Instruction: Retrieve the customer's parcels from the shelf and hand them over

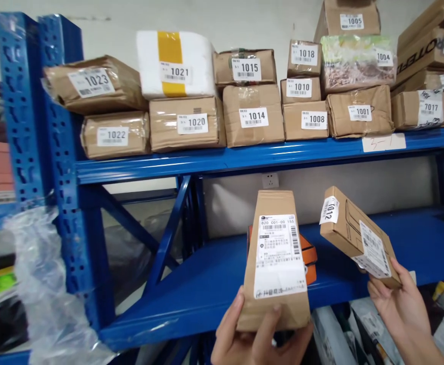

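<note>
Gripped from below by the left hand (255, 339), two stacked parcels (277, 258) could be dropped, as could the right hand's (400, 304) edge-held box (359, 235).

1. A single view, from the person's head, faces forward at a blue shelf rack (222, 159).
2. It stands close: the two hands reach in from the bottom edge, just under the lens.
3. The upper shelf's labelled parcels (253, 115) sit about level with the camera; the lower shelf is seen from above.
</note>
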Action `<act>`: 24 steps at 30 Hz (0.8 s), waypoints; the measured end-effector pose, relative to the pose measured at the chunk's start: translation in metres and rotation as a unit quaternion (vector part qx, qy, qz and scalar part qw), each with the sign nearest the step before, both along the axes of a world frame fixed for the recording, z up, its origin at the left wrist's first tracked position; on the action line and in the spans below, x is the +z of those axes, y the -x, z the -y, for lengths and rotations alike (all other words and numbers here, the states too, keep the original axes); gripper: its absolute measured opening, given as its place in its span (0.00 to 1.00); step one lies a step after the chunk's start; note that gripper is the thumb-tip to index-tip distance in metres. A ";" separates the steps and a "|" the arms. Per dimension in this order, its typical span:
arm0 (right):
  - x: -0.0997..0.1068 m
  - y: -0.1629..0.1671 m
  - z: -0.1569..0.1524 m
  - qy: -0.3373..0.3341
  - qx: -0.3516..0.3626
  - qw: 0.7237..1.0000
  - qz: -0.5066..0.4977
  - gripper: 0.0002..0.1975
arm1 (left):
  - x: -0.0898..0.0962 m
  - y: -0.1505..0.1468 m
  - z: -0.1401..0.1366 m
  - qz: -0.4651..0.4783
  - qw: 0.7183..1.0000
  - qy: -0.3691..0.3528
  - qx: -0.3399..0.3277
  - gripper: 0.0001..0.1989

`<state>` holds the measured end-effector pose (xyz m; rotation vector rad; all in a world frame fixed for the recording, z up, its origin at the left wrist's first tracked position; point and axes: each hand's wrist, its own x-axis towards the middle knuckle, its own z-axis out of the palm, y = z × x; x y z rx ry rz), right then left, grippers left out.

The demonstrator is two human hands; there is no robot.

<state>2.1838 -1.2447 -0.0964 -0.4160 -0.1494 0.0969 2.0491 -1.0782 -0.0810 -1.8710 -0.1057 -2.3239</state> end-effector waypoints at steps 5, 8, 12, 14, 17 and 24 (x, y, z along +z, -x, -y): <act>0.009 0.009 -0.007 -0.015 0.004 1.000 0.003 0.14 | -0.002 0.002 -0.002 -0.006 1.000 0.003 -0.011 0.20; 0.013 0.011 -0.008 -0.017 -0.004 1.000 0.008 0.16 | 0.000 0.005 -0.003 -0.010 1.000 -0.001 -0.018 0.20; 0.018 0.014 -0.008 -0.019 -0.006 1.000 0.003 0.23 | 0.000 0.004 -0.006 0.003 1.000 -0.012 -0.029 0.19; 0.020 0.014 -0.008 -0.019 -0.012 1.000 0.006 0.24 | 0.000 0.003 -0.006 0.006 0.999 -0.014 -0.035 0.19; 0.023 0.009 -0.009 -0.012 -0.016 1.000 0.024 0.22 | -0.001 0.003 -0.004 0.008 0.999 -0.010 -0.041 0.19; 0.072 -0.022 -0.015 0.125 0.082 0.979 0.137 0.16 | -0.002 0.000 -0.009 -0.010 0.999 0.022 -0.031 0.30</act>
